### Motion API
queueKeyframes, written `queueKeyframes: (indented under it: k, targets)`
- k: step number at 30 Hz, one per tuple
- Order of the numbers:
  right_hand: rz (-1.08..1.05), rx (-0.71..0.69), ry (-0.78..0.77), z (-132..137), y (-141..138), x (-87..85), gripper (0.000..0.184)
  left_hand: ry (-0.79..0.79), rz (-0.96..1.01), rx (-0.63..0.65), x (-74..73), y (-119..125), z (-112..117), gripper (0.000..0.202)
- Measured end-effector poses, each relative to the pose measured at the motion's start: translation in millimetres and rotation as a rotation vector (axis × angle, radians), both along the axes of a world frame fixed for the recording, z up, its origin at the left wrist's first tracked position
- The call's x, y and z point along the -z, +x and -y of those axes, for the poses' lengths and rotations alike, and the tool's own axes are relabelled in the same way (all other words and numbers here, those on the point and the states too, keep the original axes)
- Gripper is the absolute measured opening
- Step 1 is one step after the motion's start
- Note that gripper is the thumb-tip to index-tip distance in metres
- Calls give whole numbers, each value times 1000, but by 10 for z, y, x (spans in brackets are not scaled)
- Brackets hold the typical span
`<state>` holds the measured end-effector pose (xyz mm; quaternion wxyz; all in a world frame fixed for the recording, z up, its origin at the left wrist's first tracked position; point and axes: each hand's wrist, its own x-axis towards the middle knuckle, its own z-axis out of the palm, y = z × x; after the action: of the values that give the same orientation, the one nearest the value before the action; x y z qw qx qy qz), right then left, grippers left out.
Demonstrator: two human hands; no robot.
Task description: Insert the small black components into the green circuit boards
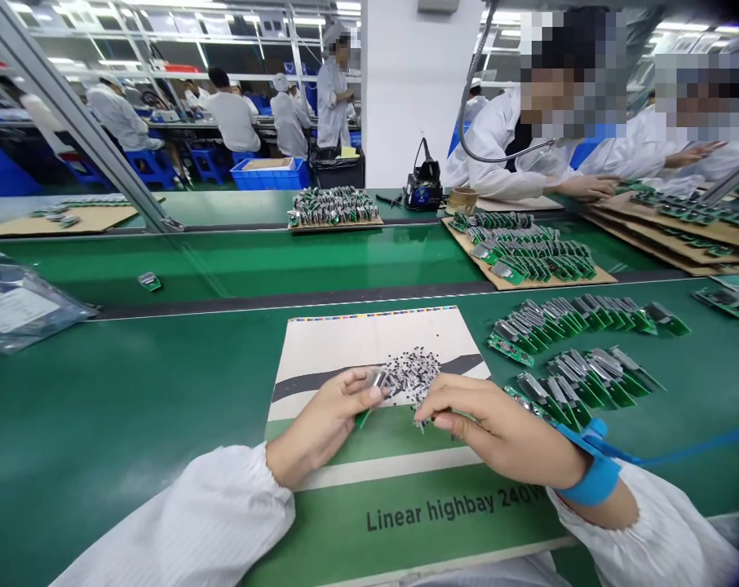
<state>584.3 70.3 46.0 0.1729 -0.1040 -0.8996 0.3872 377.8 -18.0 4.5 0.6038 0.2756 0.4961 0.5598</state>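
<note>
My left hand (329, 416) is closed around a small green circuit board (362, 420) with a silver metal part (378, 378) at its upper end. Much of that board is hidden by the fingers. A loose pile of tiny black-and-silver components (413, 371) lies on a printed cardboard sheet (467, 489) in front of me. At the near edge of the pile, my right hand (488, 420) has its thumb and fingertips drawn together in a pinch among a few of the tiny parts. Whatever sits between those fingertips is too small to make out. A blue wrist strap (593, 477) circles my right wrist.
Rows of circuit boards (571, 318) lie to my right. More boards stand on cardboard (449, 232) across the green conveyor (235, 261), where a single board (150, 282) lies. A plastic bag (20, 302) rests at left. Co-workers sit opposite at right.
</note>
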Motion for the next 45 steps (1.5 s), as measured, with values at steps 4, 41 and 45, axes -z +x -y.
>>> queueKeyframes:
  k: [4, 41, 45]
  targets:
    - [-83, -11, -20, 39, -118, -48, 19, -49, 257, 1, -1, 85, 214, 42]
    - [-447, 178, -37, 290, -338, 451, 32, 41, 46, -16, 65, 320, 472, 17]
    - [-438, 170, -17, 289, -347, 462, 34, 43, 44, -6, 57, 309, 475, 18]
